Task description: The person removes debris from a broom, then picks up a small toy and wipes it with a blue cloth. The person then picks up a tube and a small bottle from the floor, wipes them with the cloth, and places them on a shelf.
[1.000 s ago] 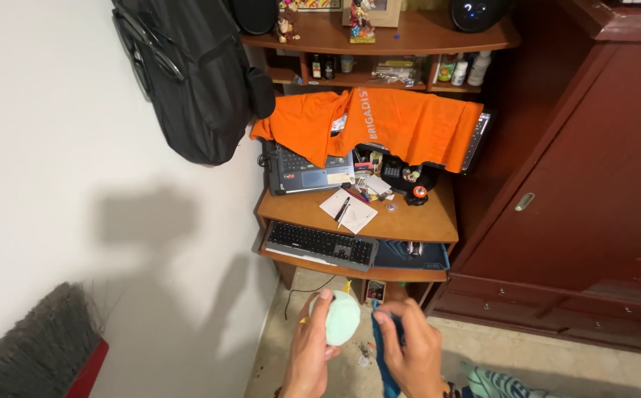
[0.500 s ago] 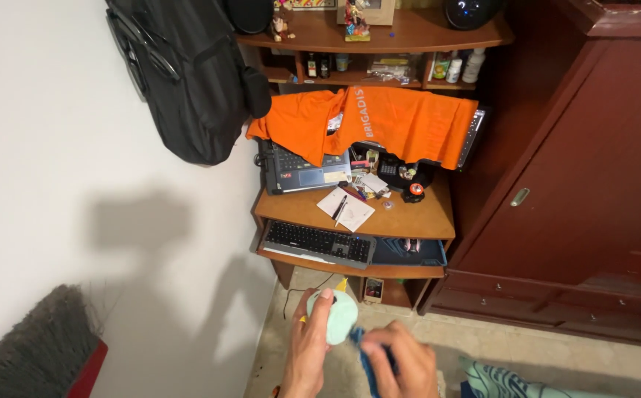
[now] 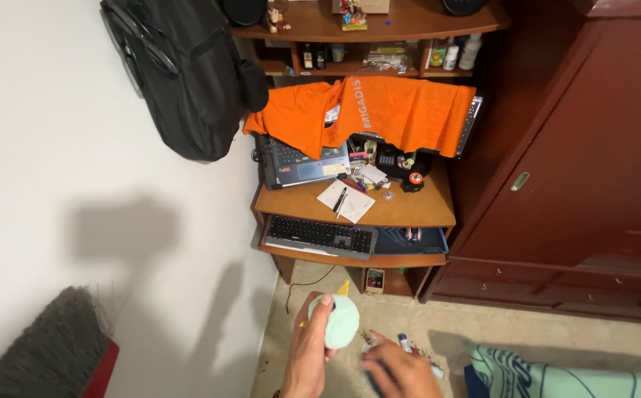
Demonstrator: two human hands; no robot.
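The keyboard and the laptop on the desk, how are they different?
The keyboard lies on the lower pull-out tray; the laptop sits on the desk top above it. The keyboard is fully in view; the laptop's back part is hidden under an orange shirt. The keyboard is long and narrow; the laptop is squarer. Both are dark with rows of keys.

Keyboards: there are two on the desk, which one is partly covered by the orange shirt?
The laptop on the desk top; the orange shirt drapes over its upper part. The separate black keyboard lies uncovered on the pull-out tray below.
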